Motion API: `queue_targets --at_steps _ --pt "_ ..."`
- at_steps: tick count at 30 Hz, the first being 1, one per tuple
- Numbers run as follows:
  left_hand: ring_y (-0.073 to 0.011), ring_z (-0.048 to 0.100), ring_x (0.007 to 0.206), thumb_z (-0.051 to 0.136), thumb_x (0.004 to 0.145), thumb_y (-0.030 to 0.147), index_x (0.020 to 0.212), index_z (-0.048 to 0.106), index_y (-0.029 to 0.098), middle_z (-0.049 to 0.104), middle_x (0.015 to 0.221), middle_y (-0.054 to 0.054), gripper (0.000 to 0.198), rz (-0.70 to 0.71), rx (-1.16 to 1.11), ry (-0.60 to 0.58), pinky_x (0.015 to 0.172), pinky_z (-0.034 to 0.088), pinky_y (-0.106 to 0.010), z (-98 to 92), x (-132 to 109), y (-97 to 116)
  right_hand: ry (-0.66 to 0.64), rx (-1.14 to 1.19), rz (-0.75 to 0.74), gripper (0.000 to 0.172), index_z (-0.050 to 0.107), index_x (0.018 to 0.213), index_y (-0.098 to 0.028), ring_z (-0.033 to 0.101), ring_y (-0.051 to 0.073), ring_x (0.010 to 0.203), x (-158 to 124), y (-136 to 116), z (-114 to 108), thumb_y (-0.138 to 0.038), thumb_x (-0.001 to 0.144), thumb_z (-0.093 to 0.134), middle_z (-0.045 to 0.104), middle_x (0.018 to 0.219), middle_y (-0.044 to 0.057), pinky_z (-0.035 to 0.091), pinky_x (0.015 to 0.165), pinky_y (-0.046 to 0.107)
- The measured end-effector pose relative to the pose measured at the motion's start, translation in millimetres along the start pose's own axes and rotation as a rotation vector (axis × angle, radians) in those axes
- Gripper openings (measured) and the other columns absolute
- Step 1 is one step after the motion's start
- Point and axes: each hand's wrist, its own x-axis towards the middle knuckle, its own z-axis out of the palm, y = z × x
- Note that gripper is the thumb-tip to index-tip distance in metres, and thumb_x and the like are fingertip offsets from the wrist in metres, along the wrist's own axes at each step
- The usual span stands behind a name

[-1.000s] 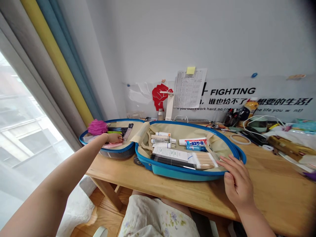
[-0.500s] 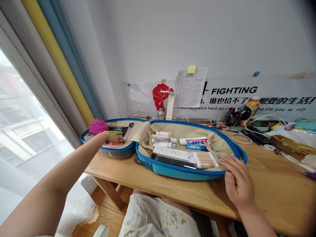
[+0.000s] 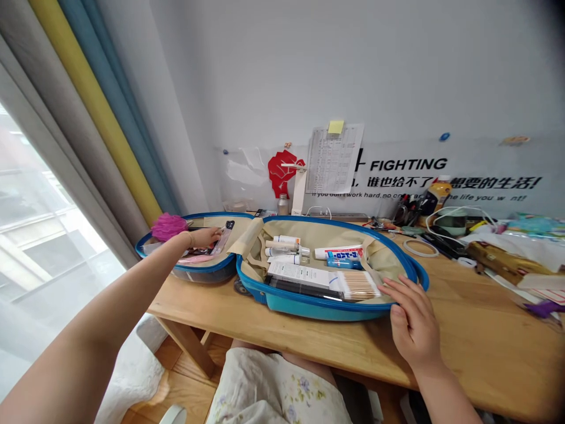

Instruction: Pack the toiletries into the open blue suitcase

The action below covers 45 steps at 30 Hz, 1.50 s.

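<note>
An open blue suitcase with beige lining lies across the table. My left hand reaches into its left half, fingers stretched toward a slim clear package with a dark top. Just below that hand is a pink item, and a magenta bath puff sits at the left rim. My right hand rests open on the right half's front rim, beside a pack of cotton swabs. In this half also lie a toothpaste tube, a blue tube, a white box and several small bottles.
The wooden table holds a white ring, cables, pens and a brown pouch at the right. Behind the suitcase stand a white lamp and a small bottle. Curtains hang at the left.
My left hand has moved slightly away from me, off the pink item and toward the clear package. My right hand stays on the rim. The view has shifted slightly right.
</note>
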Motion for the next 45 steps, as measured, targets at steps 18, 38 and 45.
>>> queue_targets --at_steps 18,38,45 --pt "-0.0214 0.06 0.106 0.06 0.091 0.033 0.117 0.059 0.016 0.061 0.12 -0.009 0.031 0.384 0.392 -0.214 0.091 0.051 -0.044 27.0 54 278 0.006 0.005 -0.014 0.03 0.064 0.11 -0.022 0.055 0.028 0.121 1 -1 0 -0.021 0.091 0.041 0.067 0.113 0.009 0.043 0.102 0.051" --pt "-0.0193 0.059 0.111 0.06 0.087 0.023 0.125 0.057 0.019 0.062 0.126 -0.009 0.038 0.492 0.098 -0.076 0.096 0.046 -0.031 32.3 57 268 0.009 0.018 -0.026 0.03 0.064 0.111 -0.022 0.054 0.028 0.122 0 1 1 -0.021 0.091 0.041 0.067 0.113 0.01 0.041 0.103 0.051" --pt "-0.0148 0.058 0.11 0.039 0.095 0.027 0.124 0.057 0.021 0.061 0.127 -0.004 0.035 0.567 -0.126 0.213 0.097 0.045 -0.026 1.3 23 229 0.012 0.018 -0.025 0.029 0.064 0.11 -0.022 0.054 0.028 0.122 1 1 1 -0.023 0.092 0.041 0.067 0.112 0.009 0.042 0.104 0.05"
